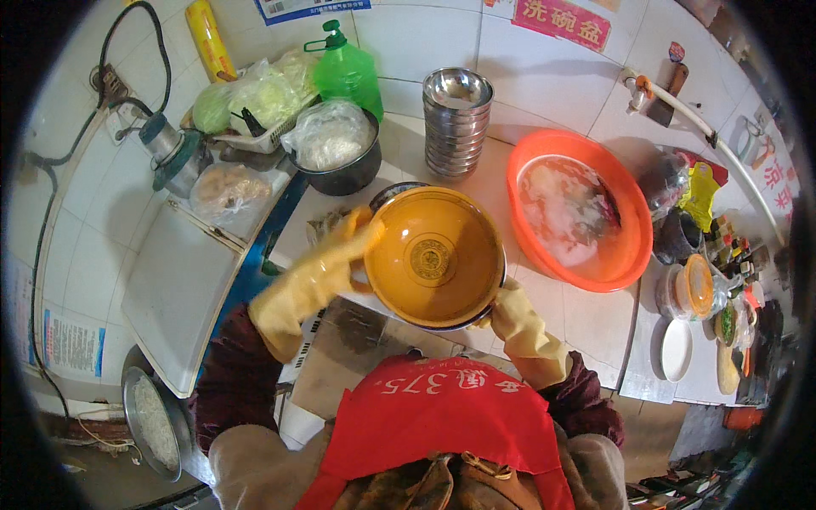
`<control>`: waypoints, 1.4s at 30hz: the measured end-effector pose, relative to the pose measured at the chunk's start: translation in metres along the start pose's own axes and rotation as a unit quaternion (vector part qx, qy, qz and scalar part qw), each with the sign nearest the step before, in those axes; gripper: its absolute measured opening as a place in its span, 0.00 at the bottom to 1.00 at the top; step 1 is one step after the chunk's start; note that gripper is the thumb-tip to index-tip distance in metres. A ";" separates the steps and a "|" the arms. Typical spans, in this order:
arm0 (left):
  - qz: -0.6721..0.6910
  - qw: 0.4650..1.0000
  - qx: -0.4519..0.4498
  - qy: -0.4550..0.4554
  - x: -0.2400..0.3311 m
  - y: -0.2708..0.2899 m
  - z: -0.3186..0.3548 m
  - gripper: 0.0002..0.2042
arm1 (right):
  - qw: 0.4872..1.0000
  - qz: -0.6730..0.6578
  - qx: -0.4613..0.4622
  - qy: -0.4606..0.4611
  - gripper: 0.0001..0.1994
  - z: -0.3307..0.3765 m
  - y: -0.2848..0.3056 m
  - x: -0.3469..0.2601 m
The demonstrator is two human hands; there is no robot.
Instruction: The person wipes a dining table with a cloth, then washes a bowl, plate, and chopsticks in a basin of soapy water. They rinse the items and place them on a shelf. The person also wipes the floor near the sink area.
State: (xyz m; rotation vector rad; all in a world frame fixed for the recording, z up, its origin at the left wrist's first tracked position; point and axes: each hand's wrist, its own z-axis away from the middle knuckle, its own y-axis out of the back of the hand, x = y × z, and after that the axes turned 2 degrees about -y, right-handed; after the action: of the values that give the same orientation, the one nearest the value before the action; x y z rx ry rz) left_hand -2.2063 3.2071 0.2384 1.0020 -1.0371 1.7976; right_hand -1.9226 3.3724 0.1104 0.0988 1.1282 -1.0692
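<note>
A large amber-yellow bowl [463, 234] with a dark round pattern in its bottom is tilted toward me in front of my body. My right hand [520, 319], in a pale yellow rubber glove, grips its lower right rim; the fingertips are hidden behind the bowl. At the bowl's left rim is my left hand [327, 263] in a matching glove. It is blurred, with its fingers stretched and spread against or just over the edge. Behind the bowl, part of another dark-rimmed dish [398, 194] shows. To the right stands an orange basin [633, 246] of foamy water with items in it.
A tall stack of metal bowls [459, 127] stands behind. At the back left are a black pot [344, 178] with a plastic bag, a green jug [348, 72] and bagged cabbage [285, 85]. A white board [174, 289] lies left; a white dish [677, 350] and containers are right.
</note>
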 end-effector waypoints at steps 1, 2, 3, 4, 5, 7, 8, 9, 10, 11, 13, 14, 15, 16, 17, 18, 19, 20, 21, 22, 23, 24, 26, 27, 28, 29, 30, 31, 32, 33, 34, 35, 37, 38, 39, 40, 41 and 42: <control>0.081 0.992 -0.097 0.026 -0.020 0.005 0.002 0.41 | 1.000 0.029 -0.006 -0.005 0.17 0.001 -0.007 -0.002; 0.058 0.996 -0.067 0.030 -0.040 0.010 0.006 0.37 | 0.998 0.058 -0.012 0.000 0.18 0.001 -0.015 -0.006; 0.051 0.994 -0.092 -0.015 -0.060 0.012 0.007 0.33 | 0.995 0.096 -0.013 -0.005 0.19 0.001 -0.024 -0.010; 0.082 0.996 -0.038 0.021 -0.076 0.015 0.007 0.32 | 0.991 0.135 -0.014 -0.001 0.19 0.002 -0.032 -0.014; 0.115 0.993 -0.013 0.022 -0.087 0.021 0.008 0.31 | 0.984 0.175 -0.017 0.004 0.20 0.002 -0.041 -0.019; 0.159 0.987 0.032 0.010 -0.106 0.028 0.018 0.30 | 0.970 0.240 -0.047 -0.010 0.24 -0.003 -0.061 -0.030; 0.168 0.985 0.050 -0.006 -0.113 0.030 0.025 0.30 | 0.963 0.262 -0.061 -0.007 0.24 -0.005 -0.072 -0.035; 0.170 0.982 0.085 -0.004 -0.116 0.033 0.030 0.30 | 0.953 0.300 -0.043 -0.024 0.25 -0.006 -0.081 -0.041; 0.213 0.974 0.033 -0.070 -0.120 0.033 0.035 0.34 | 0.947 0.313 -0.071 -0.018 0.28 -0.006 -0.090 -0.045; 0.212 0.973 0.059 -0.076 -0.122 0.034 0.039 0.34 | 0.943 0.311 -0.120 -0.012 0.29 -0.007 -0.094 -0.051; 0.226 0.965 0.076 -0.108 -0.126 0.036 0.048 0.36 | 0.931 0.303 -0.202 -0.018 0.31 -0.010 -0.095 -0.061; 0.214 0.965 0.104 -0.109 -0.127 0.038 0.053 0.36 | 0.919 0.282 -0.272 0.050 0.36 -0.009 -0.087 -0.067; 0.201 0.965 0.122 -0.116 -0.128 0.042 0.058 0.36 | 0.919 0.318 -0.207 0.109 0.36 -0.014 -0.081 -0.067; 0.188 0.963 0.154 -0.119 -0.132 0.043 0.063 0.36 | 0.929 0.343 -0.099 0.099 0.35 -0.022 -0.071 -0.067; 0.184 0.958 0.158 -0.151 -0.136 0.047 0.067 0.35 | 0.921 0.360 -0.039 0.141 0.34 -0.035 -0.061 -0.067; 0.177 0.952 0.174 -0.178 -0.141 0.051 0.072 0.34 | 0.921 0.372 0.044 0.110 0.33 -0.047 -0.052 -0.058; 0.176 0.945 0.176 -0.215 -0.147 0.055 0.077 0.32 | 0.927 0.350 0.078 0.110 0.32 -0.066 -0.045 -0.047; 0.159 0.944 0.188 -0.220 -0.153 0.061 0.080 0.33 | 0.952 0.269 0.093 0.116 0.30 -0.082 -0.042 -0.029; 0.148 0.943 0.187 -0.233 -0.157 0.067 0.083 0.33 | 0.954 0.260 0.070 0.131 0.29 -0.100 -0.040 -0.011; 0.140 0.942 0.181 -0.248 -0.161 0.074 0.087 0.33 | 0.966 0.209 0.060 0.142 0.28 -0.120 -0.042 0.006; 0.121 0.945 0.188 -0.239 -0.163 0.080 0.092 0.34 | 0.974 0.207 0.087 0.040 0.24 -0.136 -0.043 0.019; 0.105 0.949 0.188 -0.232 -0.164 0.083 0.096 0.35 | 0.987 0.131 0.083 0.039 0.21 -0.149 -0.044 0.027; 0.094 0.953 0.198 -0.209 -0.161 0.084 0.101 0.34 | 0.996 0.058 0.069 0.022 0.16 -0.155 -0.044 0.034; 0.094 0.955 0.206 -0.189 -0.159 0.079 0.110 0.33 | 0.984 0.165 0.033 0.059 0.16 -0.152 -0.044 0.031; 0.102 0.959 0.197 -0.176 -0.151 0.080 0.105 0.33 | 0.931 0.341 0.002 0.134 0.16 -0.144 -0.043 0.025; 0.110 0.962 0.188 -0.163 -0.143 0.077 0.106 0.33 | 0.836 0.514 0.009 0.190 0.17 -0.132 -0.038 0.014; 0.130 0.963 0.192 -0.140 -0.135 0.076 0.102 0.32 | 0.765 0.598 0.031 0.238 0.19 -0.118 -0.034 0.005; 0.107 0.968 0.166 -0.154 -0.128 0.075 0.095 0.32 | 0.751 0.593 0.080 0.281 0.21 -0.104 -0.035 0.000; 0.084 0.971 0.167 -0.152 -0.122 0.074 0.099 0.32 | 0.803 0.516 0.073 0.289 0.21 -0.093 -0.030 -0.010; 0.078 0.975 0.159 -0.138 -0.117 0.076 0.095 0.32 | 0.837 0.425 0.029 0.343 0.20 -0.085 -0.022 -0.020; 0.071 0.978 0.150 -0.124 -0.115 0.077 0.093 0.32 | 0.933 0.244 -0.079 0.251 0.19 -0.085 -0.011 -0.036; 0.082 0.983 0.132 -0.094 -0.115 0.082 0.087 0.31 | 0.976 -0.093 -0.163 0.111 0.19 -0.085 0.000 -0.045; 0.074 0.990 0.096 -0.079 -0.123 0.087 0.075 0.30 | 0.788 -0.428 -0.432 -0.097 0.18 -0.085 0.028 -0.059; 0.057 0.991 0.076 -0.094 -0.130 0.087 0.066 0.29 | 0.823 -0.427 -0.371 -0.046 0.19 -0.084 0.040 -0.056; 0.041 0.991 0.056 -0.114 -0.138 0.087 0.057 0.28 | 0.826 -0.429 -0.365 -0.008 0.20 -0.082 0.052 -0.057; 0.064 0.991 0.038 -0.108 -0.143 0.086 0.043 0.28 | 0.827 -0.432 -0.358 0.030 0.22 -0.078 0.060 -0.057; 0.086 0.991 0.024 -0.101 -0.148 0.083 0.027 0.27 | 0.835 -0.436 -0.331 0.058 0.22 -0.070 0.069 -0.058; 0.102 0.991 0.050 -0.069 -0.151 0.078 0.015 0.27 | 0.839 -0.442 -0.306 0.083 0.21 -0.058 0.075 -0.056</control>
State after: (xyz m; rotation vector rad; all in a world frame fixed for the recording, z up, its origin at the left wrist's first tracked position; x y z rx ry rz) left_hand -2.2202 3.1295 0.0869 1.1281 -1.1812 1.9850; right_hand -1.9086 3.4802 0.0937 -0.9431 1.6879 -1.4454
